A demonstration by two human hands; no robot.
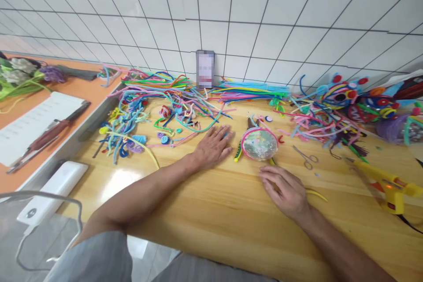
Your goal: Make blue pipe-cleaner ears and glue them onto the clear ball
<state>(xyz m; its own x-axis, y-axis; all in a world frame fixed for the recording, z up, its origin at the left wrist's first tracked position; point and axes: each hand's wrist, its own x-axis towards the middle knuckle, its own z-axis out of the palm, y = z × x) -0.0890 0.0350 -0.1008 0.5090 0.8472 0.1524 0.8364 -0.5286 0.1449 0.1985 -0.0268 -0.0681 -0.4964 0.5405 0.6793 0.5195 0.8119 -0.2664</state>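
My left hand [213, 147] lies flat on the wooden table, fingers spread, with a small blue bit at its fingertips. To its right is a round, clear, shiny piece [260, 144] edged with pink pipe cleaner. Pliers [238, 152] with green and yellow handles lie partly hidden beneath that piece. My right hand [284, 190] rests just below the round piece, fingers loosely bent and apart from it; I see nothing held. A yellow pipe cleaner [317, 194] shows beside this hand, its other end hidden.
Scissors [306, 157] and a yellow glue gun [391, 187], its orange light on, lie at right. Pipe cleaner bundles [251, 91] line the wall around a propped phone [205, 69]. Coiled pieces [134, 145] lie left; decorated figures [342, 94] stand back right. A white power bank [53, 191] sits at the left edge.
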